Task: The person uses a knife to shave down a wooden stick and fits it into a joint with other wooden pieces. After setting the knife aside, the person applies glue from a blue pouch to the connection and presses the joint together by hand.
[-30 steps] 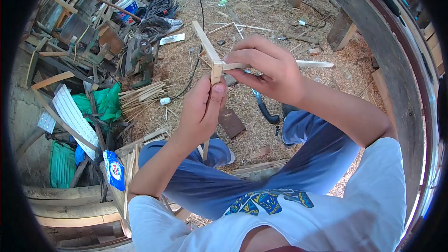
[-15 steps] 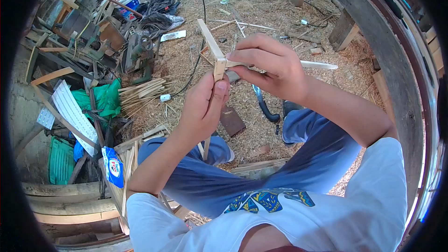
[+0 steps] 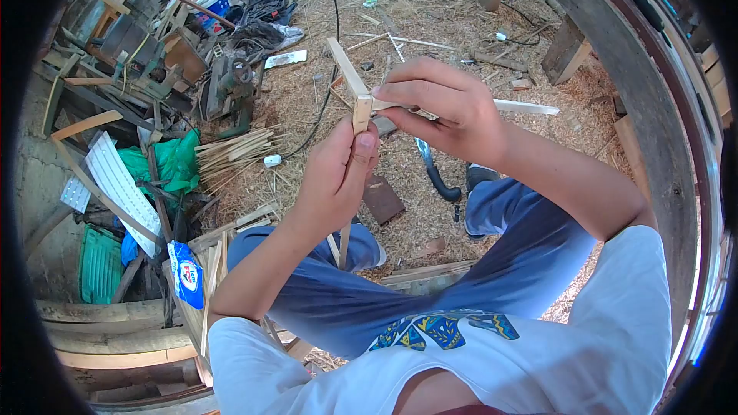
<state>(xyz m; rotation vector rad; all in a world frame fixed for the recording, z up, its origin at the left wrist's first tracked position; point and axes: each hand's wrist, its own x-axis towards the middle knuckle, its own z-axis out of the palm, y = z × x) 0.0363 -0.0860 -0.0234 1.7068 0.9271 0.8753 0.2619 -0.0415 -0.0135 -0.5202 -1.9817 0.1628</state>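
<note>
In front of me my left hand (image 3: 338,173) is closed round an upright wooden strip, thumb pressed along it near the top. A second wooden strip (image 3: 347,69) slopes up and away from the joint at its upper end. My right hand (image 3: 450,104) is closed on a third wooden strip (image 3: 526,107), which meets the others at the same corner and sticks out to the right beyond the hand. Thumb and fingertips pinch it close to the joint. The strips touch at the corner; how they are fastened I cannot make out.
Sawdust covers the floor (image 3: 430,23). Below my hands lie a tool with a curved black handle (image 3: 440,183) and a brown block (image 3: 382,200). Thin sticks (image 3: 238,152), a green bag (image 3: 177,161) and clutter fill the left. A thick plank (image 3: 646,92) stands at right.
The joined strips have shifted very slightly down and to the right in my hands. Both grips look the same.
</note>
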